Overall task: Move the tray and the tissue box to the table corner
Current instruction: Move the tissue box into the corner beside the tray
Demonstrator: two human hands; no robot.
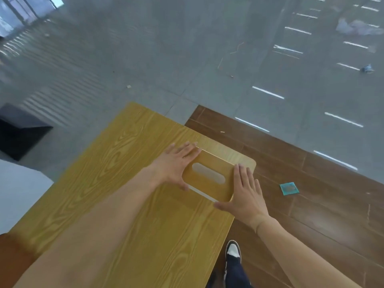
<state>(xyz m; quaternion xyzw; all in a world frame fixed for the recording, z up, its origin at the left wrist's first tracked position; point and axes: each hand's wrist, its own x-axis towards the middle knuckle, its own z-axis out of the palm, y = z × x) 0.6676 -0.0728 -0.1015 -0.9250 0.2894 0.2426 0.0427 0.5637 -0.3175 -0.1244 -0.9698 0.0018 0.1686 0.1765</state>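
Observation:
A wooden tissue box (207, 185) with an oval slot in its lid sits near the far right corner of the yellow wood-grain table (116, 167). A paler wooden tray (227, 153) with a rounded corner shows under and behind the box, at the table corner. My left hand (172, 167) is pressed against the box's left side, fingers reaching along its far edge. My right hand (246, 196) is pressed flat against the box's right side, thumb at the near corner. The box is held between both hands.
The table's right edge runs close beside my right hand, with brown wood flooring below it. A teal square (289, 189) lies on that floor, and my shoe (233, 251) stands by the table edge. A black box (20, 132) sits on the grey floor at left.

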